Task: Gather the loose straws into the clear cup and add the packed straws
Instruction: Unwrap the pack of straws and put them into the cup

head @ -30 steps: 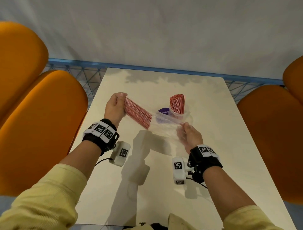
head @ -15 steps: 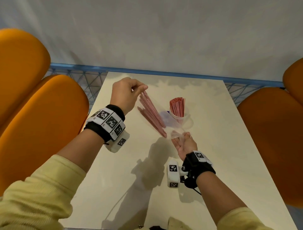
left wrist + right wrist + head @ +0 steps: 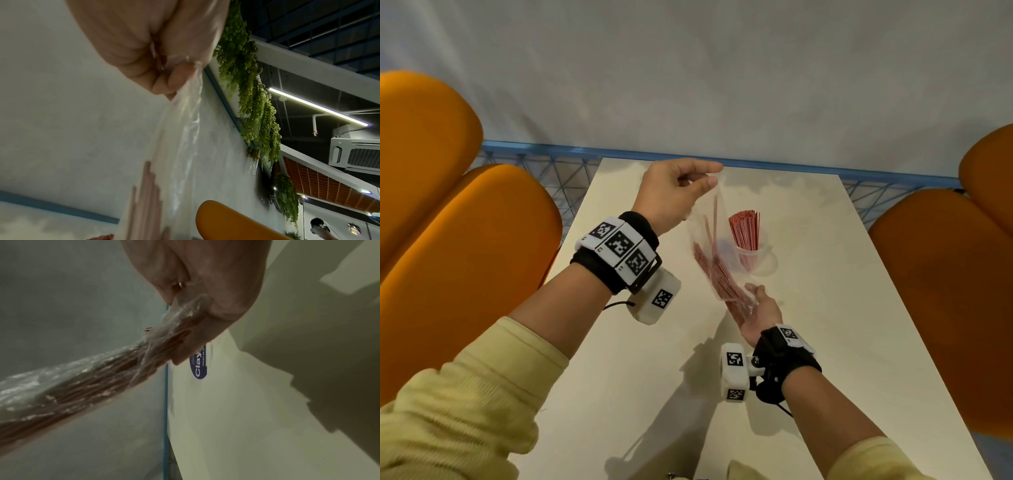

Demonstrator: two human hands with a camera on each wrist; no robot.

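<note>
Clear plastic bag [image 3: 710,246] of red packed straws [image 3: 722,281] hangs steeply above the table [image 3: 825,308], its top pinched by the left hand [image 3: 674,195]. Right hand [image 3: 756,313] grips its lower end, beside the clear cup [image 3: 751,255] of upright straws [image 3: 744,228].

cup [image 3: 751,255] mid-table, chairs [image 3: 941,301] flanking

Cup [image 3: 751,255] on table [image 3: 825,342], straws [image 3: 745,228] inside; bag [image 3: 717,267] between hands, left of cup.
</note>
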